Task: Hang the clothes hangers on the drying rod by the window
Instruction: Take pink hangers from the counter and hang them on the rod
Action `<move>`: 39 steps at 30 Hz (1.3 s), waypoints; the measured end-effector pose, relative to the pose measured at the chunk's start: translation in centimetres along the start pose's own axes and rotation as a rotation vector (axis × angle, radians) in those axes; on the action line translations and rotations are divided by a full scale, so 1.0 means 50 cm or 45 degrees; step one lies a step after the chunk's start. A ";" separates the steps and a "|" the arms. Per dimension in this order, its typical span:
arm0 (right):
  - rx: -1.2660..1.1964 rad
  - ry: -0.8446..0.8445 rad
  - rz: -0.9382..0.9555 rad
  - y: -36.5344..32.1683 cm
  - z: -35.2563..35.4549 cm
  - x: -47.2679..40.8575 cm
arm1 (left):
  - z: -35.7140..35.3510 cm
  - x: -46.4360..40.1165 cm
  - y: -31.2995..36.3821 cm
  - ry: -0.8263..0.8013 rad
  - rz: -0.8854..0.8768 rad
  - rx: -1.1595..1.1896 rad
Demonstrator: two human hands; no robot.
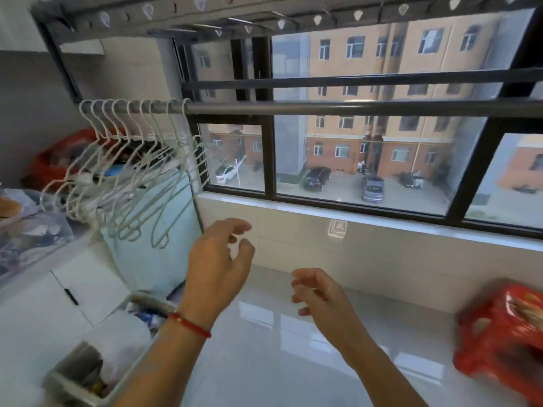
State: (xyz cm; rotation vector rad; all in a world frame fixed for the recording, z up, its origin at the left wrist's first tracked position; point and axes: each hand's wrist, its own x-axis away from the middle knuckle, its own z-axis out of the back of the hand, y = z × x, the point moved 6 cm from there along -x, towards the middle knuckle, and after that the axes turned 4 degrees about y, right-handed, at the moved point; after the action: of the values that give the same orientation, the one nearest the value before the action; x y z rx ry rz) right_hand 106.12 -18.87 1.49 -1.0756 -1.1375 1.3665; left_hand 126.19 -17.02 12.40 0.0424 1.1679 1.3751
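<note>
Several white wire hangers (123,171) hang by their hooks at the left end of the dark drying rod (323,108), which runs across in front of the window. My left hand (219,265), with a red string bracelet at the wrist, is below and to the right of the hangers, fingers loosely curled and holding nothing. Lower and further right is my right hand (318,298), also empty with relaxed fingers. Neither hand touches a hanger or the rod.
A second dark bar (352,80) runs above the rod, and an overhead rack with clips (264,13) is at the top. A red plastic stool (502,336) stands at the right. White cabinet (44,304) and a box of clutter (97,362) are at the left. Glossy tiled floor below.
</note>
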 end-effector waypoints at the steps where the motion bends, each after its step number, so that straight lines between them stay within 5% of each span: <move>1: -0.013 0.060 -0.010 0.014 0.035 0.012 | -0.056 0.033 0.011 -0.085 0.082 0.100; 9: -0.009 0.436 -0.135 0.149 0.433 0.171 | -0.406 0.300 0.223 -0.594 0.562 0.636; 21: -0.161 1.278 -0.347 0.317 1.209 0.596 | -0.877 0.682 0.807 -1.130 0.163 0.597; 29: -0.212 1.693 -0.482 0.389 1.501 0.790 | -1.143 0.816 1.155 -1.438 0.029 0.846; 39: -0.093 2.030 -0.623 0.475 1.837 0.799 | -1.455 0.831 1.430 -1.682 -0.283 0.858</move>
State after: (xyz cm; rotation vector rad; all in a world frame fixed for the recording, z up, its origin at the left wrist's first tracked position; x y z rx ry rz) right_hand 8.59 12.37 -8.62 -1.3264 -0.1580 -0.1306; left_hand 17.52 -7.66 -2.96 1.0903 0.3940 0.4450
